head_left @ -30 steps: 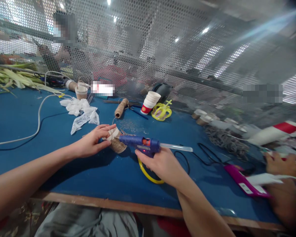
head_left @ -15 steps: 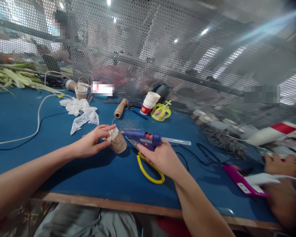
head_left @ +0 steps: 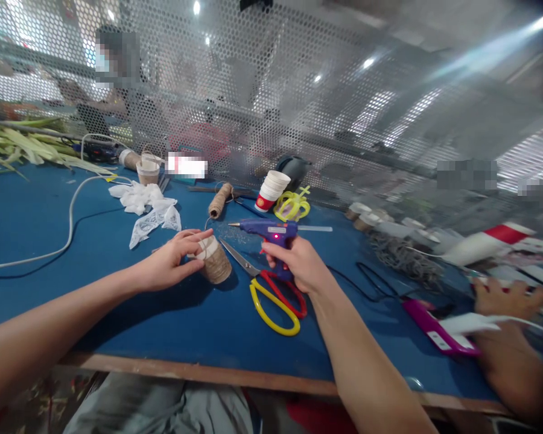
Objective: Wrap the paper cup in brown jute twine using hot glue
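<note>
A paper cup wrapped in brown twine (head_left: 218, 265) lies tilted on the blue table, its white rim toward my left hand (head_left: 178, 256), whose fingers grip that rim. From the rim a strand runs up toward a twine roll (head_left: 220, 201). My right hand (head_left: 298, 262) is wrapped round the handle of a blue glue gun (head_left: 269, 229). The gun's nozzle points left, above the cup and apart from it, and a clear glue stick sticks out behind. Below the gun lie scissors (head_left: 276, 310) with one yellow and one red handle.
Behind are stacked paper cups (head_left: 273, 190), a yellow-green woven piece (head_left: 292, 206) and crumpled white material (head_left: 147, 205). Husks (head_left: 27, 144) lie at far left. At right are grey cord (head_left: 402, 259), a purple power strip (head_left: 438, 331) and another person's hand (head_left: 509, 298).
My right hand has lifted the glue gun up and away from the cup's rim, uncovering the scissors' red handle. My left hand has stayed on the cup.
</note>
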`<state>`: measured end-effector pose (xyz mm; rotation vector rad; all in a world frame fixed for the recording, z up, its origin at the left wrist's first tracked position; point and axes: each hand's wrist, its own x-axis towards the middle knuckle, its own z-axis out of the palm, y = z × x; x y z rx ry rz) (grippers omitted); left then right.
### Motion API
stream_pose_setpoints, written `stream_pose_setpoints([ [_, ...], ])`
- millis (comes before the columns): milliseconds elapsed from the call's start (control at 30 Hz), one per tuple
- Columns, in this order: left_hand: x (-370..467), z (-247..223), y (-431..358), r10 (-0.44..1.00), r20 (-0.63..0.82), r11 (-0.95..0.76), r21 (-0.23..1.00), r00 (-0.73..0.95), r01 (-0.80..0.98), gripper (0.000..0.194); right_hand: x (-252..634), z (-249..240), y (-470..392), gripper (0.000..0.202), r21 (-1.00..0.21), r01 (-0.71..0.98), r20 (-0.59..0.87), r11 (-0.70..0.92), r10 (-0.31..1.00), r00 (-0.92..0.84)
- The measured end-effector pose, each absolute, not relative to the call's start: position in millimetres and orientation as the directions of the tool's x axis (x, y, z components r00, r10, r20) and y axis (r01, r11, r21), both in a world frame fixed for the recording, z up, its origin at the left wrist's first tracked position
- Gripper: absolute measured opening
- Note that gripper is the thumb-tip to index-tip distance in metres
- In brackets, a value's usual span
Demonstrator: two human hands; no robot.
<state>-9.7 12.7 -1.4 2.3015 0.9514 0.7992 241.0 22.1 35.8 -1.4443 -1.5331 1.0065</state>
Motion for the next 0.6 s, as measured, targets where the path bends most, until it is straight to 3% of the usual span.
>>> stream_pose_setpoints([
  [100, -9, 1, 12, 0.738, 0.335, -0.633, 0.644, 0.587, 0.429, 0.017, 250, 27, 46, 0.019, -0.916, 0.401, 0.017, -0.021, 0.996, 0.09],
  [333, -9, 3, 10, 0.73, 0.342, -0.648, 0.623, 0.592, 0.439, 0.016, 252, 0, 80, 0.031, -0.81, 0.572, -0.04, -0.131, 0.985, 0.169],
  [467, -9, 2, 8, 0.728, 0.359, -0.656, 0.614, 0.584, 0.439, 0.016, 256, -2, 89, 0.033, -0.697, 0.709, 0.046, -0.106, 0.98, 0.192],
  [600, -8, 3, 6, 0.734, 0.354, -0.648, 0.619, 0.579, 0.444, 0.018, 246, 18, 77, 0.029, -0.593, 0.804, 0.221, 0.034, 0.967, 0.122],
])
